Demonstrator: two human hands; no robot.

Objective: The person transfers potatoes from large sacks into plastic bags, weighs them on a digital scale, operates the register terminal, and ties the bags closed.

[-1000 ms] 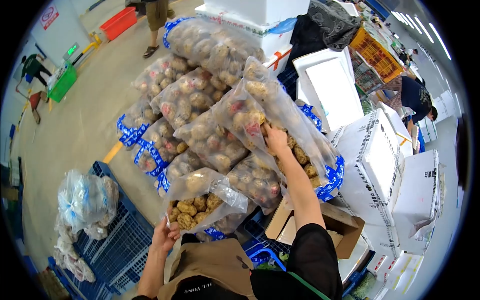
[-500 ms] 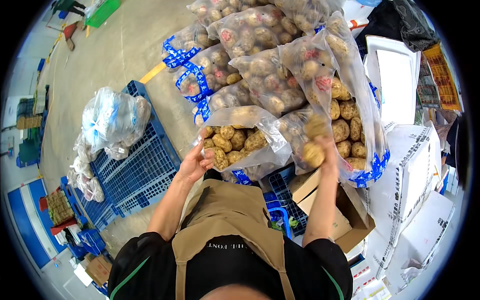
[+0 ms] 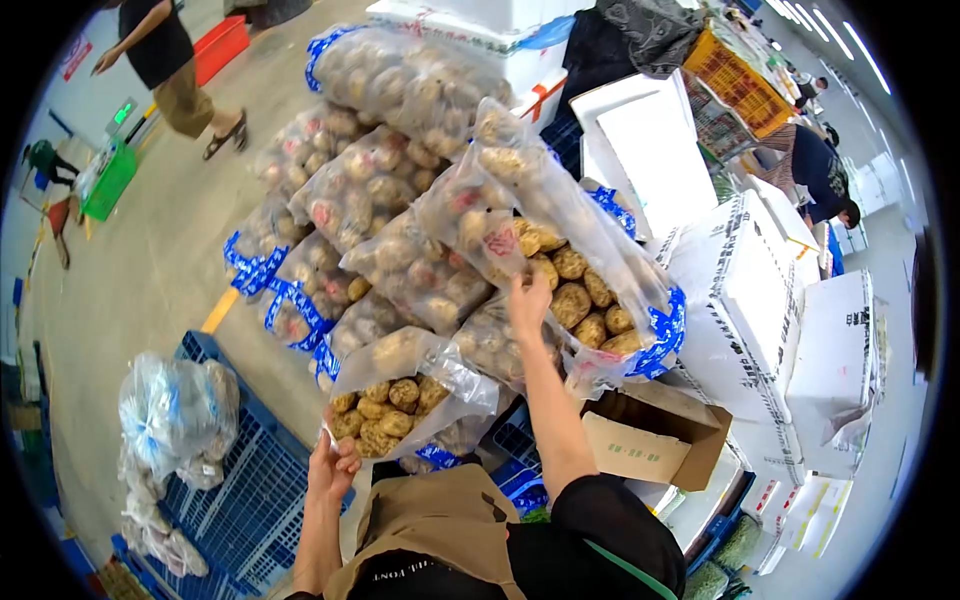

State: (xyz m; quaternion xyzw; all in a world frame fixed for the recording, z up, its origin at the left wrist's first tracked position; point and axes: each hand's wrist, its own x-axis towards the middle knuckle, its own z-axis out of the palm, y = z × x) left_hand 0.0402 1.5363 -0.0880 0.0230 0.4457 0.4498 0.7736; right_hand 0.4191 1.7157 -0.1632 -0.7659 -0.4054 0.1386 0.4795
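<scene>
One bare right hand [image 3: 531,300] is back at the open bag [image 3: 598,248].

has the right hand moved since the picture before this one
Yes. Judged against the red print on the right-hand open bag, the right hand has moved up, closer to the print, reaching the bag's opening.

Walking person in black top [image 3: 155,42]: head cut off by the upper edge. White foam boxes [image 3: 510,62]: top cut off likewise. Right hand [image 3: 530,300]: fingertips indistinct against the translucent plastic potato bag [image 3: 588,235]. Its red print [image 3: 500,241]: illegible.
</scene>
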